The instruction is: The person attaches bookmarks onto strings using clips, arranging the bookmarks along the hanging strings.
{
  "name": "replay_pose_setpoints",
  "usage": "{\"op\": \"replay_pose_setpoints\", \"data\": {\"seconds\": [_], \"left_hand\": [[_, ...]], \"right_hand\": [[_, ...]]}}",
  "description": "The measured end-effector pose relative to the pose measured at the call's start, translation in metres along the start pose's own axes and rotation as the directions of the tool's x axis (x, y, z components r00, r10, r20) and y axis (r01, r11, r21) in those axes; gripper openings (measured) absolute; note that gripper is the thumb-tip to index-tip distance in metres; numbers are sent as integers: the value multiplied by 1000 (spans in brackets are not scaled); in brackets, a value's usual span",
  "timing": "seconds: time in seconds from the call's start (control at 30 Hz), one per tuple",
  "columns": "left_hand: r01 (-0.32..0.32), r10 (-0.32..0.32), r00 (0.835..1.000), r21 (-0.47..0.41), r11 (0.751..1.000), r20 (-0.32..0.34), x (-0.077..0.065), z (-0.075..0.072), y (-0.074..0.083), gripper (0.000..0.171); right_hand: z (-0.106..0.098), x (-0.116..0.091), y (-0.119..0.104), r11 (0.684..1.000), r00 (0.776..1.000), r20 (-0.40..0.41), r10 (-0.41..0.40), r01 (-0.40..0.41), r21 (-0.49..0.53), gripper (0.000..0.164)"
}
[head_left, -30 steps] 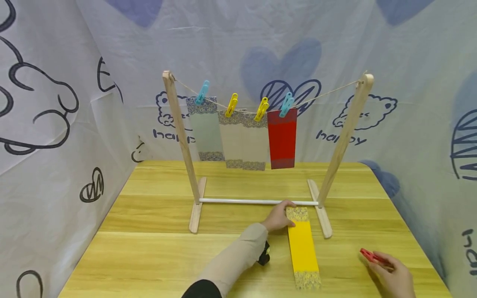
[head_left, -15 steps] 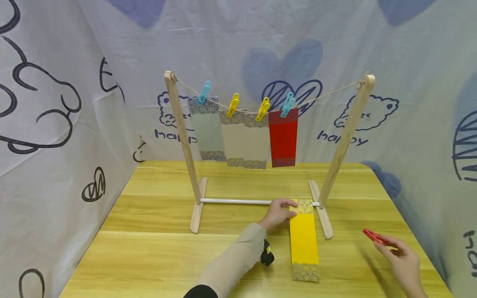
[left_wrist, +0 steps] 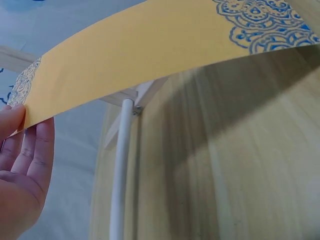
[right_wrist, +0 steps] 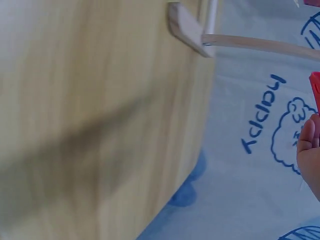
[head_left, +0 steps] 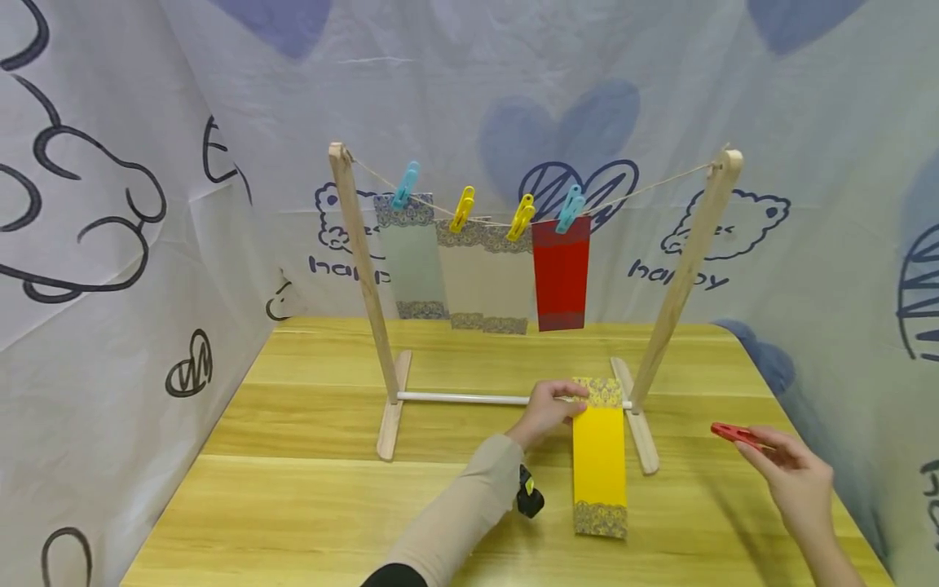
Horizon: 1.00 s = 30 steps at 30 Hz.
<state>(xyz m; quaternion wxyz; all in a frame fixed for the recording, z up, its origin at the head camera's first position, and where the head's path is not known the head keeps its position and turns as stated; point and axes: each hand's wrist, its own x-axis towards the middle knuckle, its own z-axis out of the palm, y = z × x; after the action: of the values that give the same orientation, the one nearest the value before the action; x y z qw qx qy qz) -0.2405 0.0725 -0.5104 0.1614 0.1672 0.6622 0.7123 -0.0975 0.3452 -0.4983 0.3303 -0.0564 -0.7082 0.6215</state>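
My left hand [head_left: 548, 409] pinches a yellow paper strip [head_left: 599, 456] by its left edge near the top. Both ends of the strip carry a lacy blue-grey pattern. In the left wrist view the strip [left_wrist: 125, 50] is lifted off the table and bows slightly, its shadow falling on the wood. Over the table's right side, my right hand [head_left: 795, 473] holds a red clothespin [head_left: 734, 433] between thumb and fingers. At the right edge of the right wrist view, the clothespin [right_wrist: 316, 87] shows only in part above the fingers.
A wooden rack with a right post [head_left: 682, 285] and a white crossbar [head_left: 462, 399] stands on the table [head_left: 308, 489]. From its string hang a pale green strip [head_left: 414, 265], two cream strips and a red strip [head_left: 561, 277], under blue and yellow clothespins [head_left: 462, 210].
My left hand has raised the yellow strip and brought it slightly farther back, its top now overlapping the crossbar. My right hand has risen and moved back with the red clothespin.
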Motion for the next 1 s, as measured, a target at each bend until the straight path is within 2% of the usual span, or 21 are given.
{"op": "replay_pose_setpoints", "data": {"seconds": [0.1, 0.2, 0.4, 0.5, 0.6, 0.8, 0.93, 1.0], "left_hand": [[-7, 7, 1000, -20, 1000, 3, 1, -1, 4, 16], [-10, 10, 1000, -43, 999, 0, 2, -2, 7, 16], [-14, 12, 999, -46, 999, -34, 5, -2, 12, 16], [-8, 7, 998, -27, 1000, -55, 6, -2, 16, 15], [-10, 10, 998, -12, 1000, -69, 6, -3, 22, 16], [-36, 35, 997, -13, 999, -68, 5, -5, 32, 16], [-49, 47, 996, -27, 998, -71, 7, -7, 36, 15], [-65, 64, 996, -16, 998, -68, 8, -8, 38, 15]], "right_hand": [[12, 2, -23, 998, 999, -15, 50, -49, 50, 26], [18, 6, -30, 995, 998, -3, 67, -67, 72, 27], [25, 14, -35, 982, 996, 88, 12, -29, 188, 29], [29, 18, -36, 978, 992, 126, -14, -13, 209, 31], [33, 23, -38, 983, 989, 144, -30, 3, 186, 33], [39, 31, -46, 995, 979, 180, -98, 95, 27, 32], [44, 37, -52, 992, 969, 216, -122, 120, 25, 32], [46, 40, -55, 990, 965, 224, -137, 143, -11, 32]]}}
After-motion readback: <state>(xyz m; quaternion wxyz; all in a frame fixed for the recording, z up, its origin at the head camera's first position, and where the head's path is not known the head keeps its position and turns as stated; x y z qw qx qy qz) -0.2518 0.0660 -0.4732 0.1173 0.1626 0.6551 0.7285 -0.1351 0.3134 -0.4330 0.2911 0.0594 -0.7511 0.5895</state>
